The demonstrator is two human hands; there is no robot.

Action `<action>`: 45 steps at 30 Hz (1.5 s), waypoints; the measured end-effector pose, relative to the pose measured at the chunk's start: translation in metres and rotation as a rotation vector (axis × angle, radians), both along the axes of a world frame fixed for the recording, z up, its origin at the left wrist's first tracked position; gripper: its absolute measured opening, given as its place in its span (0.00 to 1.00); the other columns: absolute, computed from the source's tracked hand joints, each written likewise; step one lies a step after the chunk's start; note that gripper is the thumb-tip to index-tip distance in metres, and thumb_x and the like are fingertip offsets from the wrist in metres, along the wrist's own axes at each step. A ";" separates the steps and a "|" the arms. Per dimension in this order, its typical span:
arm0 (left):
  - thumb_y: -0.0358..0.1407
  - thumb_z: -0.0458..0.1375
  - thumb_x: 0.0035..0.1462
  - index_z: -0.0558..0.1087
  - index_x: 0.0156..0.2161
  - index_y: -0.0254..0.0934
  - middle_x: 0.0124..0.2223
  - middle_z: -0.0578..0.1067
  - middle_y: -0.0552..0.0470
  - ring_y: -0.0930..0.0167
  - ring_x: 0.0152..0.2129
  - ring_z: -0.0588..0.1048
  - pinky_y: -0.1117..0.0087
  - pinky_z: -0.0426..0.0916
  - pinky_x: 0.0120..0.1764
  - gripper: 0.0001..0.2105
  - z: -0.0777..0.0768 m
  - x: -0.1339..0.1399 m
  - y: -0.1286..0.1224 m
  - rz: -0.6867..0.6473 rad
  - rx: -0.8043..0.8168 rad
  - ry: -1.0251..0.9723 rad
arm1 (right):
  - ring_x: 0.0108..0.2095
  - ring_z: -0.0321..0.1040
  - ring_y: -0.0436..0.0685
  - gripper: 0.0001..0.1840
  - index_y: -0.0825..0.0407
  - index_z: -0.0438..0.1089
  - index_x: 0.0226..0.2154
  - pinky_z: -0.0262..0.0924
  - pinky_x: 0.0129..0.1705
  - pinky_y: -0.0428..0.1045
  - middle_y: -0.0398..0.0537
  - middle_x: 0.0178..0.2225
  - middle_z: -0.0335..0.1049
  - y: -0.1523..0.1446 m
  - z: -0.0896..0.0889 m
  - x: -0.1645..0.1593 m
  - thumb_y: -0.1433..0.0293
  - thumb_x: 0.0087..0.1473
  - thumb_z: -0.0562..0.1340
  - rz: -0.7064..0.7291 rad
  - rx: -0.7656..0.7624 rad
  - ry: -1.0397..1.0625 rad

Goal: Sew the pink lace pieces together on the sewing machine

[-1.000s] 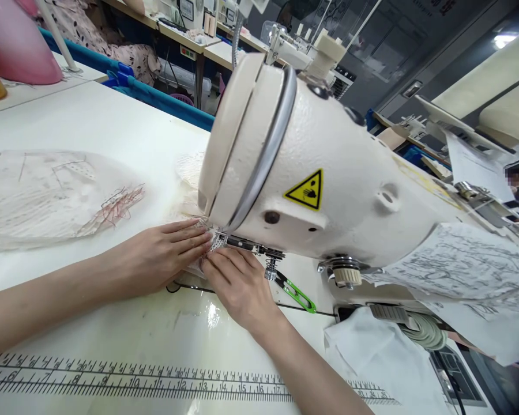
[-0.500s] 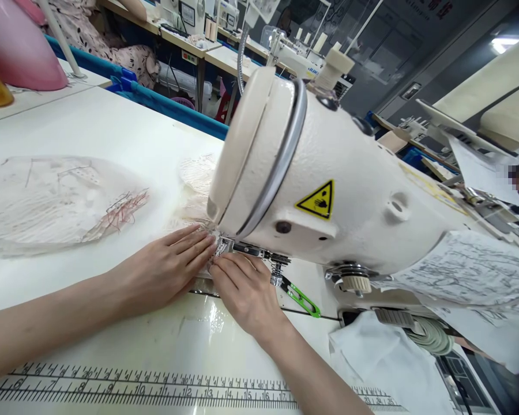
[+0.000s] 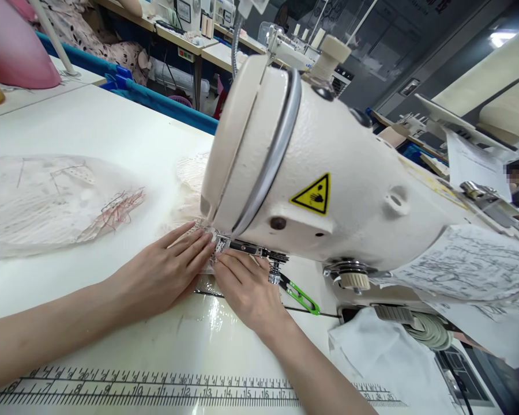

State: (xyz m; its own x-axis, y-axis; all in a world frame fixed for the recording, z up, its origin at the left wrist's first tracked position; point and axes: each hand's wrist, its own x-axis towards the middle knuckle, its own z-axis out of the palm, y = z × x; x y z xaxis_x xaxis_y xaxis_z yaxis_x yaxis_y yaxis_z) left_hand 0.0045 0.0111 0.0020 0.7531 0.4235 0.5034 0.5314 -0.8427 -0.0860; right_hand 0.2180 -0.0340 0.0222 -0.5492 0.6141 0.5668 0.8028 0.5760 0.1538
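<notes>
A sewing machine (image 3: 259, 155) fills the middle, its head leaning over a piece of pale lace fabric (image 3: 184, 213). My left hand (image 3: 166, 268) lies flat on the fabric, fingers stretched out and side by side, tips just left of the presser foot (image 3: 222, 245). My right hand (image 3: 248, 288) is on the near right side of the foot, fingers bent and pressed together at the fabric's edge. Its fingertips are partly hidden. Close by the right hand lie green thread snips (image 3: 303, 298). The needle is hidden behind the machine head.
A clear bag of pale lace pieces and reddish threads (image 3: 60, 202) lies on the left. A printed ruler (image 3: 185, 392) runs along the near edge. White cloth (image 3: 384, 351) sits at right. A pink rounded object (image 3: 17, 46) stands far left. A person in spotted clothing (image 3: 108, 55) sits behind.
The view has shifted slightly, so the machine appears a little further left and up. Both hands stay by the presser foot in nearly the same pose.
</notes>
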 end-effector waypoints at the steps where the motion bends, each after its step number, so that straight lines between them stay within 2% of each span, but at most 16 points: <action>1: 0.33 0.45 0.73 0.75 0.60 0.26 0.61 0.76 0.35 0.55 0.61 0.73 0.52 0.57 0.70 0.21 -0.001 0.000 -0.001 0.005 -0.009 -0.008 | 0.44 0.75 0.51 0.13 0.52 0.76 0.37 0.63 0.48 0.47 0.44 0.40 0.82 0.000 0.000 0.000 0.80 0.68 0.58 0.001 0.008 -0.004; 6: 0.33 0.46 0.73 0.75 0.60 0.29 0.60 0.77 0.37 0.56 0.60 0.74 0.51 0.56 0.71 0.21 -0.001 0.001 -0.002 0.011 -0.025 -0.024 | 0.45 0.76 0.51 0.15 0.54 0.76 0.37 0.65 0.48 0.47 0.45 0.38 0.82 0.000 0.001 0.004 0.81 0.69 0.56 -0.009 0.007 -0.028; 10: 0.33 0.46 0.73 0.76 0.58 0.28 0.59 0.77 0.36 0.54 0.59 0.74 0.49 0.57 0.70 0.20 -0.001 0.001 -0.002 0.016 0.017 -0.003 | 0.44 0.76 0.52 0.13 0.53 0.76 0.40 0.68 0.48 0.48 0.46 0.40 0.82 0.002 0.001 0.008 0.82 0.66 0.58 -0.003 -0.024 -0.056; 16: 0.33 0.49 0.73 0.75 0.60 0.33 0.59 0.78 0.39 0.56 0.59 0.75 0.49 0.57 0.70 0.18 -0.004 -0.003 -0.003 -0.024 0.024 -0.002 | 0.36 0.76 0.51 0.11 0.52 0.76 0.42 0.66 0.36 0.48 0.43 0.42 0.83 0.003 0.003 0.013 0.81 0.64 0.61 -0.043 -0.012 -0.053; 18: 0.33 0.50 0.72 0.75 0.60 0.34 0.59 0.78 0.40 0.56 0.60 0.74 0.49 0.57 0.70 0.18 -0.005 -0.003 -0.003 -0.018 0.006 -0.016 | 0.34 0.75 0.50 0.10 0.51 0.76 0.42 0.65 0.35 0.49 0.42 0.42 0.83 0.003 0.003 0.013 0.80 0.64 0.62 -0.057 -0.019 -0.054; 28: 0.35 0.47 0.75 0.76 0.58 0.35 0.57 0.79 0.41 0.56 0.59 0.75 0.46 0.53 0.71 0.18 0.002 0.003 0.004 -0.005 -0.028 -0.016 | 0.36 0.78 0.52 0.10 0.53 0.77 0.44 0.69 0.43 0.49 0.45 0.42 0.83 0.009 0.001 0.013 0.79 0.67 0.61 -0.046 -0.018 0.004; 33: 0.36 0.45 0.76 0.77 0.56 0.36 0.56 0.80 0.43 0.58 0.59 0.75 0.46 0.52 0.71 0.19 0.005 0.004 0.008 0.012 -0.032 -0.022 | 0.36 0.77 0.54 0.08 0.52 0.77 0.45 0.66 0.37 0.50 0.46 0.42 0.83 0.008 0.003 0.014 0.77 0.65 0.65 -0.086 -0.047 -0.043; 37: 0.27 0.43 0.73 0.79 0.53 0.36 0.55 0.81 0.47 0.64 0.57 0.77 0.55 0.54 0.71 0.21 0.010 0.001 0.012 -0.119 0.031 -0.027 | 0.35 0.75 0.53 0.10 0.51 0.77 0.47 0.65 0.35 0.50 0.46 0.45 0.82 0.004 0.001 0.015 0.77 0.66 0.64 -0.108 -0.063 -0.086; 40: 0.23 0.43 0.69 0.80 0.50 0.37 0.53 0.82 0.48 0.67 0.54 0.79 0.59 0.57 0.71 0.22 0.013 0.000 0.014 -0.183 0.007 -0.059 | 0.38 0.76 0.53 0.10 0.52 0.77 0.45 0.68 0.39 0.49 0.46 0.46 0.82 0.004 -0.001 0.014 0.78 0.67 0.62 -0.071 -0.061 -0.103; 45: 0.26 0.43 0.73 0.80 0.44 0.37 0.47 0.84 0.48 0.67 0.52 0.80 0.58 0.54 0.72 0.21 0.018 0.000 0.014 -0.167 0.002 -0.030 | 0.45 0.76 0.52 0.12 0.54 0.78 0.44 0.68 0.49 0.48 0.45 0.45 0.82 0.003 -0.001 0.009 0.81 0.67 0.60 -0.004 -0.013 -0.080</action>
